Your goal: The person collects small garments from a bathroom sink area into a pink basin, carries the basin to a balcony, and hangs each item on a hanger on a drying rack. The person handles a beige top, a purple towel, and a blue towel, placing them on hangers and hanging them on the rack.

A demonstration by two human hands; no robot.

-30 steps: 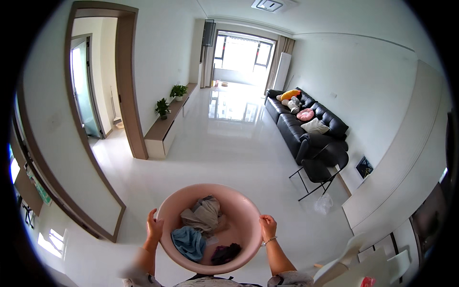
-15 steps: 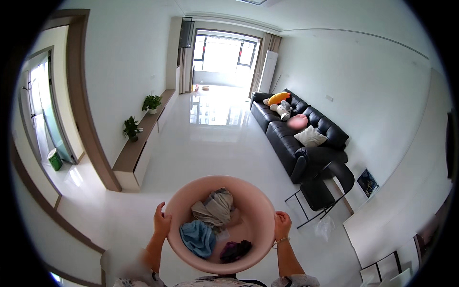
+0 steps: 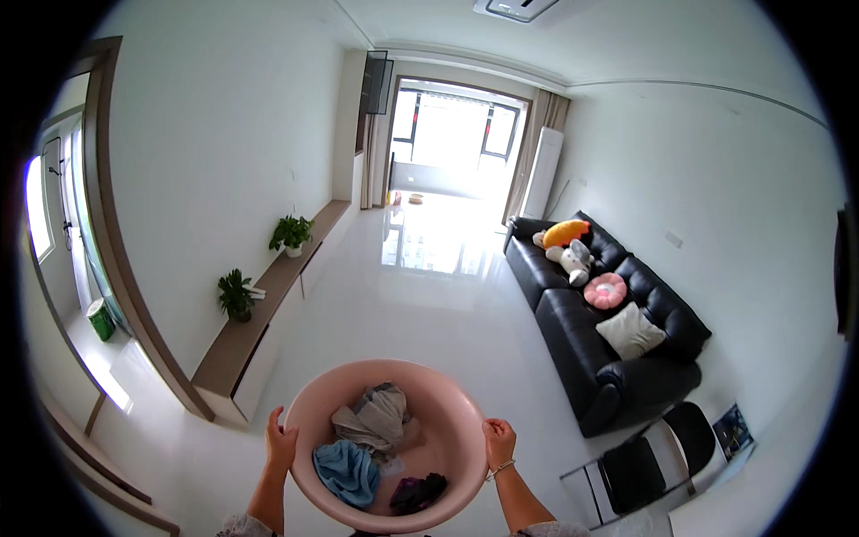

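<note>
Between both hands I carry a large pink basin [image 3: 452, 447] above the floor, in front of my body. My left hand [image 3: 281, 438] grips its left rim, and my right hand [image 3: 498, 442], with a bracelet at the wrist, is closed on the right rim. Inside lie several bunched cloth pieces: a grey-beige cloth [image 3: 371, 419] at the back, a blue cloth [image 3: 345, 472] at the front left, and a dark purple-black cloth [image 3: 418, 493] at the front right. A small pale piece [image 3: 392, 466] rests among them.
A low cabinet [image 3: 255, 331] with two potted plants [image 3: 291, 233] runs along the left wall, beyond a doorway [image 3: 134, 268]. On the right stand a black sofa [image 3: 573, 340] with cushions and plush toys, and a black folding chair [image 3: 632, 470]. Glossy floor [image 3: 420, 313] leads toward a bright window [image 3: 456, 130].
My view has shifted forward and upward, so the sofa and cabinet look nearer. The basin sits lower and further left in view, still held by both hands.
</note>
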